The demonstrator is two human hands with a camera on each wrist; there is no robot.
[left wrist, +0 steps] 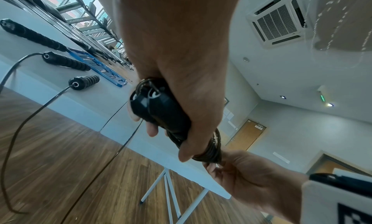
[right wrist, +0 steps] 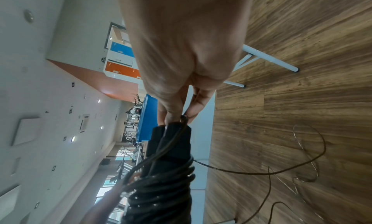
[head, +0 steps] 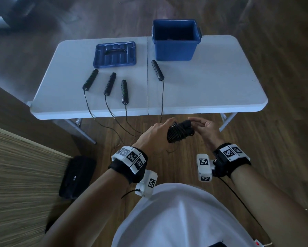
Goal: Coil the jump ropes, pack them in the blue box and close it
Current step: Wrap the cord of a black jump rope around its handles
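Observation:
My left hand (head: 164,128) grips a jump rope bundle (head: 178,132), two black handles with the cord wound round them, held in the air before the table's front edge. My right hand (head: 197,123) pinches the cord's loose part at the handles' tips; in the right wrist view the thumb and a finger (right wrist: 182,114) close on the cord above the bundle (right wrist: 167,179). The open blue box (head: 174,49) stands at the table's back right, its lid (head: 114,54) lying flat at the back left. Several more black handles (head: 110,84) lie on the white table (head: 212,77), their cords hanging over the front edge.
Loose cords trail over the wooden floor (right wrist: 302,163) under my hands. A black case (head: 77,176) lies on the floor to my left, beside a wooden surface (head: 15,175). The table's white legs (left wrist: 167,187) stand close ahead.

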